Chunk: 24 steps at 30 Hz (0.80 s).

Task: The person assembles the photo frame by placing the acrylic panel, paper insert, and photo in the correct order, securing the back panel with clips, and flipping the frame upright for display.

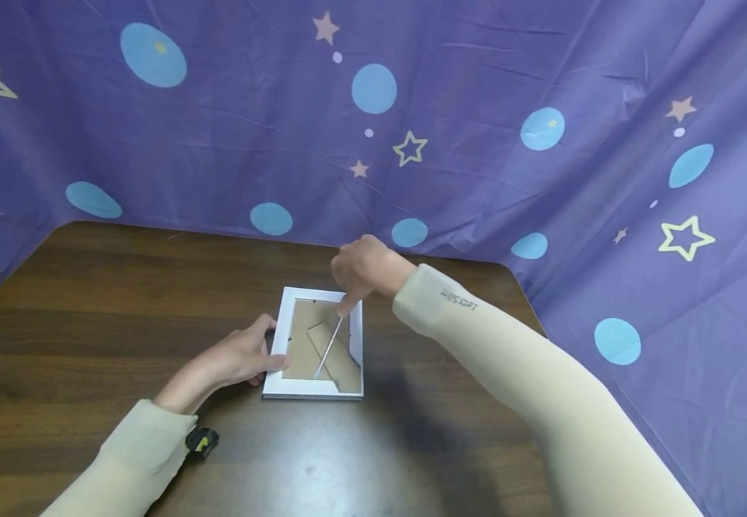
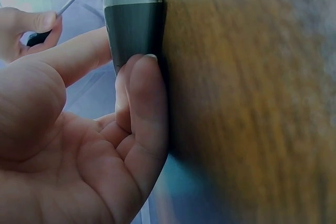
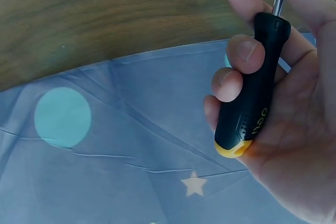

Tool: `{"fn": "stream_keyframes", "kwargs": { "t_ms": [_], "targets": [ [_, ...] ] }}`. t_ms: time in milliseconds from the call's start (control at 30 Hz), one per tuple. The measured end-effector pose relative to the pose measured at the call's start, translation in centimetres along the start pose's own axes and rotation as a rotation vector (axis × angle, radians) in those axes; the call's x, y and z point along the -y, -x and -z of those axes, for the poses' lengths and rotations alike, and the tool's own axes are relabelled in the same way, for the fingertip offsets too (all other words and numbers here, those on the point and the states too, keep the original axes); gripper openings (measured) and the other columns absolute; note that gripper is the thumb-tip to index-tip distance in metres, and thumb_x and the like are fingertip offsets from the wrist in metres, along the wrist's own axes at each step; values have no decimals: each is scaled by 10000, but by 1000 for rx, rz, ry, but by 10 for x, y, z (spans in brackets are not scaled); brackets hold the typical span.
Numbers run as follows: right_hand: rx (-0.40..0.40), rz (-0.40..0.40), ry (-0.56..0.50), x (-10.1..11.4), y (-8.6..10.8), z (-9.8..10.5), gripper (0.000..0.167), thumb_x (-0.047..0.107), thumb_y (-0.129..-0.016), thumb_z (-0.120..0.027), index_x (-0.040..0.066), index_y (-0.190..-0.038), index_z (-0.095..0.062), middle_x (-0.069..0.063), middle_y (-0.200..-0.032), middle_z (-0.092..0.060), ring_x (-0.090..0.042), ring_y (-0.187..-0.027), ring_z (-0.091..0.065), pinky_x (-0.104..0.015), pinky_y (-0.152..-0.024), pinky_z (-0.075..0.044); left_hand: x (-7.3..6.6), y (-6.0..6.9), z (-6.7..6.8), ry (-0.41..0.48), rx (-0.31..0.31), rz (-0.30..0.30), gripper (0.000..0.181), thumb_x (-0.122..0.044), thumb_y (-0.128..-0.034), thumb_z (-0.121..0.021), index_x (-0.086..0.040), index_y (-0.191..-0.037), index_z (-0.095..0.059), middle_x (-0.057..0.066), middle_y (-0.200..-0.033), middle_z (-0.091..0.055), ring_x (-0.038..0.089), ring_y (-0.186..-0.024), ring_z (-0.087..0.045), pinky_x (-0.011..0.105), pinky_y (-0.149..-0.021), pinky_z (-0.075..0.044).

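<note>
A white picture frame [image 1: 312, 389] lies back side up on the table, showing its brown backing board [image 1: 305, 337] with a stand leg [image 1: 331, 352]. My left hand [image 1: 240, 355] grips the frame's left side, thumb on top; in the left wrist view its fingers [image 2: 144, 93] press against the frame's outer edge [image 2: 134, 30]. My right hand [image 1: 367, 269] holds a screwdriver [image 3: 252, 85] by its black handle with a yellow end. The screwdriver's thin metal shaft slants down across the backing, its tip at the inner lower edge of the frame.
The brown wooden table [image 1: 121, 309] extends around the frame. A purple curtain [image 1: 218, 129] with stars and blue dots hangs behind the table and along its sides. A small black device [image 1: 202, 441] sits at the left wrist.
</note>
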State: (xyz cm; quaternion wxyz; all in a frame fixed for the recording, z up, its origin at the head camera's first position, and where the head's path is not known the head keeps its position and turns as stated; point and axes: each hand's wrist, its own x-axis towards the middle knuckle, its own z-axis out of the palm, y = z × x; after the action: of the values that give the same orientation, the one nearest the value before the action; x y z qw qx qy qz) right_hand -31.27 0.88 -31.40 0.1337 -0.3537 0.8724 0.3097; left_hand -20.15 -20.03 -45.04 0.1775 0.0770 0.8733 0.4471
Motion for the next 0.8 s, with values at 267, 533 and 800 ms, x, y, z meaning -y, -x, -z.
{"fn": "stream_keyframes", "kwargs": {
  "t_ms": [267,533,800],
  "targets": [
    [90,15,-109,-8,-4,-10,501,756,-865,-711,267,-786,-787,123,-847,-769,-113,-957,-624,-366,-861,-558,0,0,-1,-5,1,8,641,-197,-974,-783,41,-1423,-393,129,-819,-591,246,-670,-608,366,-603,-569],
    [145,26,-197,-18,-12,-28,556,753,-871,-708,209,-904,-818,101,-907,-719,-129,-923,-582,-342,-785,-519,-1,1,-1,0,2,11,646,-199,-972,-787,43,-1423,-393,133,-831,-584,243,-681,-612,370,-609,-586],
    [177,87,-308,-27,-19,-42,621,707,-896,-722,100,-974,-826,65,-840,-672,-129,-809,-544,-275,-692,-450,-2,0,0,2,4,28,653,-197,-974,-790,44,-1428,-387,134,-830,-595,243,-688,-617,366,-610,-585]
  ]
}}
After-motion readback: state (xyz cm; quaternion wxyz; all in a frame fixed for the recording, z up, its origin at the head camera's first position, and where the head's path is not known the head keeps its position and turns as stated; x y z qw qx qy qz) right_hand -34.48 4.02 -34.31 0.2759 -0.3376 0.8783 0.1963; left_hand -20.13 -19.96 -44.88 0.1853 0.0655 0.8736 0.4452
